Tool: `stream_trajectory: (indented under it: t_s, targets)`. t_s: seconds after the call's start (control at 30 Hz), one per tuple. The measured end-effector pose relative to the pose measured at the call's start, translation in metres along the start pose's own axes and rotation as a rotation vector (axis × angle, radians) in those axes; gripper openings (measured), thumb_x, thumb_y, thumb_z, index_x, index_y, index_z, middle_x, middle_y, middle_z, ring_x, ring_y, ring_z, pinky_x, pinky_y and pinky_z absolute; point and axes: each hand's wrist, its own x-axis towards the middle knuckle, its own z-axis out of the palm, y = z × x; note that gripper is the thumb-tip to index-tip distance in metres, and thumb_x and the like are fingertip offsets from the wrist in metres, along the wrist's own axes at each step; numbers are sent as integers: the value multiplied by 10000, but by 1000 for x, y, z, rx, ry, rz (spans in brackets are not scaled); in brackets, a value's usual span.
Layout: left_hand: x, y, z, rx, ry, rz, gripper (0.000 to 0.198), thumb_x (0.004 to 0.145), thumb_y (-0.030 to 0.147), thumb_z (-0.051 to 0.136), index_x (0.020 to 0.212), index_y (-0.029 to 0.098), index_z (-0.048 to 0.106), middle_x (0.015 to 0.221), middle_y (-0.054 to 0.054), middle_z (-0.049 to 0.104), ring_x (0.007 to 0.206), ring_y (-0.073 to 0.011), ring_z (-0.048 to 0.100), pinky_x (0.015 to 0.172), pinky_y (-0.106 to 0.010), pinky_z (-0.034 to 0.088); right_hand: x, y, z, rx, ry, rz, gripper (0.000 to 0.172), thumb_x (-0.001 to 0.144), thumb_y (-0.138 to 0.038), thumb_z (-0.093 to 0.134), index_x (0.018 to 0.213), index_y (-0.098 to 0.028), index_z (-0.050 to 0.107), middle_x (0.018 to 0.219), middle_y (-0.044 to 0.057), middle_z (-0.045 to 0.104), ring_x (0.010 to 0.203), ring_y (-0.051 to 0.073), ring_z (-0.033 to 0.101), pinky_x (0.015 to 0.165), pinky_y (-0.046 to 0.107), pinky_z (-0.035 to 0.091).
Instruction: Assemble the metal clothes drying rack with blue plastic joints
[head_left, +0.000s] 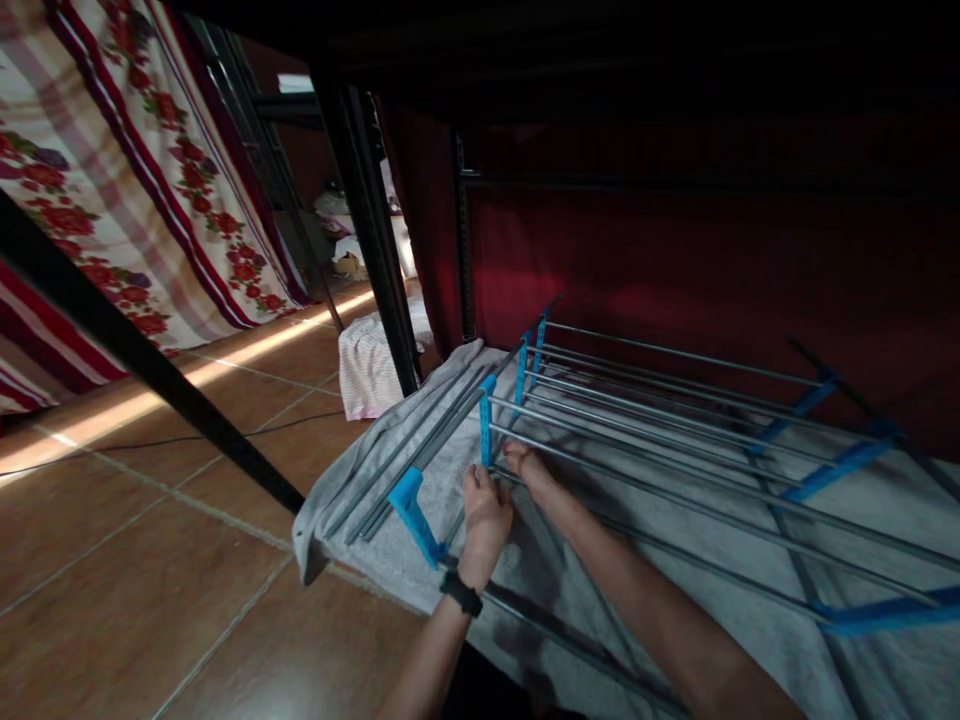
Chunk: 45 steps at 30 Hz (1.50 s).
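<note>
A rack frame of grey metal rods (pixel 637 465) joined by blue plastic brackets lies on a grey cloth. My left hand (pixel 487 515), with a dark band on its wrist, has its fingers closed at the lower end of an upright blue bracket (pixel 486 430). Just right of that bracket, my right hand (pixel 525 466) is curled round a rod close to where it meets the bracket; the fingertips are partly hidden. Another blue bracket (pixel 416 515) tilts to the left of my left hand, fixed to a lower rod (pixel 555 630).
Several loose rods (pixel 424 455) lie on the grey cloth (pixel 330 520) to the left. Black metal posts (pixel 375 240) stand around, and a dark shelf hangs overhead. Dark red fabric (pixel 637 260) covers the back. A floral curtain (pixel 150 200) hangs beyond the tiled floor (pixel 135 570).
</note>
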Motion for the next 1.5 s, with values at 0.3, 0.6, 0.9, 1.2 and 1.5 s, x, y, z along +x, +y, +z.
stream_trajectory:
  t_s: [0.3,0.6,0.9,1.2,1.5]
  targets:
    - [-117,-152,-84,-141,13,398,347,974,333,427,1129,261,728,1098,-93,736,1066,-231,689,952,-345,565,-173,64,-100,-204,-4,-49,431,864,-594,591,1008,-233,778,1097,115,766,992,291,727,916,462,579]
    - [-37,-194,-106,268,296,229,382,951,299,408,1218,170,648,1224,-143,610,1153,-285,589,1030,-418,489,-258,130,-141,-981,41,-704,460,930,-148,442,1228,-357,723,1226,20,735,1096,214,719,923,265,608]
    - [-6,-155,-97,730,77,117,363,933,123,376,1154,129,664,1174,-162,632,1105,-300,568,954,-415,453,-258,138,-149,-1327,-48,-933,696,788,18,446,1354,-337,642,1312,2,696,1152,173,681,963,244,557]
    - [4,-150,-97,720,-12,57,297,893,80,421,1085,102,645,1177,-197,662,1138,-291,632,933,-358,489,-260,135,-143,-1476,-57,-895,712,726,8,474,1335,-323,636,1355,-3,670,1151,182,658,970,291,480]
    - [-24,-161,-91,328,6,-179,312,996,298,317,1122,176,575,1043,-141,744,965,-270,724,765,-330,515,-260,138,-136,-1494,-24,-867,712,729,13,481,1339,-322,632,1360,-2,661,1152,185,642,1001,307,435]
